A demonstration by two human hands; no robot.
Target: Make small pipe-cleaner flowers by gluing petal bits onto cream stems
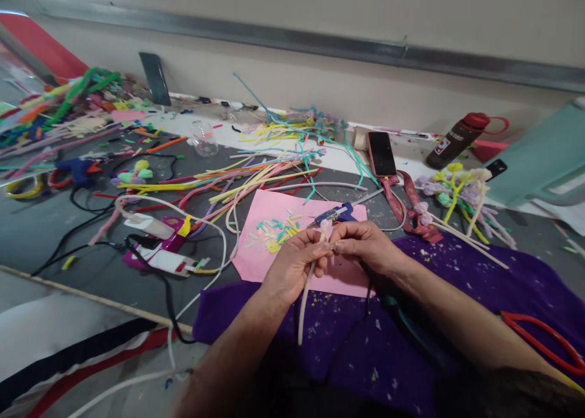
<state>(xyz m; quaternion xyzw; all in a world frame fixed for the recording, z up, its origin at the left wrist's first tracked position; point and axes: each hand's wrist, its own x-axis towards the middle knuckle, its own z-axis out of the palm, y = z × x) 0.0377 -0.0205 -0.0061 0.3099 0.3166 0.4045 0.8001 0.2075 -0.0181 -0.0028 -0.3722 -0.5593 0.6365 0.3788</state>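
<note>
My left hand (297,264) is closed on a cream pipe cleaner (302,314), whose stem hangs down below the fingers. At its upper end a small pale pink flower-like tuft (326,228) shows above my fingertips. My right hand (365,244) pinches right beside it, its fingertips meeting those of the left; what lies in that pinch is hidden. Both hands are over a pink sheet (251,262). Just behind them lies a blue glue gun (342,212), and short cut pipe cleaner pieces (276,234) are scattered on the sheet to the left.
Long pipe cleaners (214,180) spread behind the sheet. A power strip (171,241) with plugged-in chargers and cables sits left. Toward the right are a phone (381,155), a bottle (457,141) and fuzzy flowers (452,186). Purple cloth (493,284) covers the near side, with red-handled scissors (543,339).
</note>
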